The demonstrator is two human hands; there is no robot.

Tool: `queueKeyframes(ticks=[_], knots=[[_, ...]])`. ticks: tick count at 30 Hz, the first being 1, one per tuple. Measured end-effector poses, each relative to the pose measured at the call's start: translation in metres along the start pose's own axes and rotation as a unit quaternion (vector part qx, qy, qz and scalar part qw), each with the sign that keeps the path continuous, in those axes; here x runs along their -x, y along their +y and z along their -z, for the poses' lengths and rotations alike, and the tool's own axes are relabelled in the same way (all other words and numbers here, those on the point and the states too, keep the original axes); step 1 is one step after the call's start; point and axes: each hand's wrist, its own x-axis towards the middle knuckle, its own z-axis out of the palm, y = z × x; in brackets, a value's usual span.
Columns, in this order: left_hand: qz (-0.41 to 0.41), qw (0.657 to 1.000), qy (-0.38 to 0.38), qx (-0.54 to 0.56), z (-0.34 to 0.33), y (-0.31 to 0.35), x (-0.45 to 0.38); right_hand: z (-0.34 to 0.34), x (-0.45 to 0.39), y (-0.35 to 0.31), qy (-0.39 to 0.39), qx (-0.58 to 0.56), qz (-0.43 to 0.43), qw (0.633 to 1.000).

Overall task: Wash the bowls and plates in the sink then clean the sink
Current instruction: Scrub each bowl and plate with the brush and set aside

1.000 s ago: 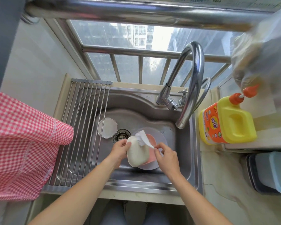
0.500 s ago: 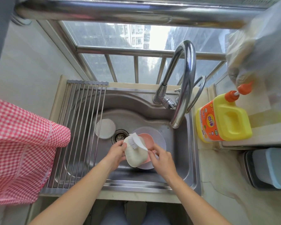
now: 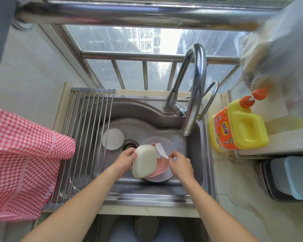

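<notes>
A red-and-white checked cloth (image 3: 23, 161) hangs at the far left, its edge overlapping the roll-up drying rack (image 3: 87, 137) of steel rods that covers the left part of the steel sink (image 3: 147, 116). Down in the basin a small round white dish (image 3: 113, 139) lies flat just left of the drain (image 3: 129, 144), partly under the rack's last rods. The left hand (image 3: 126, 158) reaches in over the front rim and grips the left edge of a cream bowl (image 3: 144, 160) with rounded corners, thumb and fingers curled around it, holding it tilted with its underside facing up. The bowl is held above a pink dish (image 3: 158, 167) that sits on a round translucent plate (image 3: 164, 175) on the sink floor. The right hand (image 3: 179, 163) pinches the white handle of a dish brush (image 3: 161, 151), whose bristles meet the bowl's right edge. The curved tap (image 3: 196, 88) arches over the right side of the basin, no water visible from its spout. On the counter to the right lies a yellow detergent bottle (image 3: 240, 124) with an orange label and orange cap, below a hanging clear plastic bag (image 3: 278, 55); a pale blue container (image 3: 294, 177) stands at the right edge
</notes>
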Motion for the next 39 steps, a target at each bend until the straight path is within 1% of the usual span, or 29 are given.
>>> queueKeyframes(ticks=[2, 4, 6, 9, 10, 14, 16, 18, 19, 20, 23, 25, 28, 30, 32, 34, 36, 39], knots=[[-0.024, 0.999, -0.014, -0.025, 0.004, 0.001, 0.000, 0.009, -0.002, -0.006, 0.003, -0.030, 0.041, 0.999], [-0.043, 0.997, -0.024, -0.052, 0.005, 0.000, 0.000, 0.017, 0.000, -0.011, -0.020, -0.074, 0.094, 0.993], [-0.055, 0.996, -0.028, -0.068, 0.003, -0.001, -0.001, 0.024, 0.002, -0.014, -0.039, -0.070, 0.120, 0.990], [-0.065, 0.995, -0.020, -0.068, -0.003, -0.001, 0.002, 0.030, -0.002, -0.011, -0.010, -0.036, 0.064, 0.997], [-0.070, 0.995, -0.023, -0.070, -0.004, 0.000, 0.003, 0.032, -0.003, -0.011, -0.012, -0.035, 0.052, 0.998], [-0.077, 0.994, -0.030, -0.078, -0.005, 0.001, 0.004, 0.037, -0.001, -0.024, -0.059, -0.056, 0.105, 0.991], [-0.070, 0.995, -0.026, -0.074, -0.007, 0.001, 0.005, 0.038, -0.004, -0.023, -0.049, -0.037, 0.084, 0.995], [-0.059, 0.996, -0.011, -0.058, -0.012, 0.000, 0.007, 0.041, -0.006, -0.017, -0.027, -0.010, 0.030, 0.999], [-0.052, 0.998, 0.003, -0.045, -0.014, -0.001, 0.007, 0.040, -0.005, -0.014, -0.025, 0.000, 0.018, 1.000], [-0.036, 0.999, 0.020, -0.025, -0.016, -0.001, 0.008, 0.039, -0.002, -0.015, -0.029, 0.002, 0.023, 0.999], [0.035, 0.994, 0.069, 0.083, -0.026, -0.002, 0.009, 0.029, 0.019, -0.028, -0.053, -0.001, 0.095, 0.994], [0.068, 0.980, 0.107, 0.151, -0.032, 0.000, 0.010, 0.020, 0.038, -0.028, -0.041, 0.019, 0.141, 0.989], [0.084, 0.954, 0.147, 0.246, -0.035, 0.004, 0.013, 0.017, 0.061, -0.008, 0.000, 0.032, 0.200, 0.979], [0.081, 0.943, 0.161, 0.278, -0.034, 0.004, 0.016, 0.020, 0.067, 0.012, -0.002, 0.027, 0.222, 0.975], [0.080, 0.935, 0.170, 0.300, -0.032, 0.003, 0.021, 0.026, 0.066, 0.031, 0.005, 0.028, 0.220, 0.975], [0.077, 0.936, 0.169, 0.298, -0.031, 0.000, 0.027, 0.031, 0.063, 0.044, 0.029, 0.045, 0.217, 0.975], [0.071, 0.951, 0.151, 0.259, -0.033, -0.004, 0.033, 0.031, 0.063, 0.042, 0.031, 0.056, 0.225, 0.972], [0.050, 0.969, 0.107, 0.219, -0.042, -0.008, 0.039, 0.022, 0.065, 0.018, 0.031, 0.054, 0.256, 0.965]])
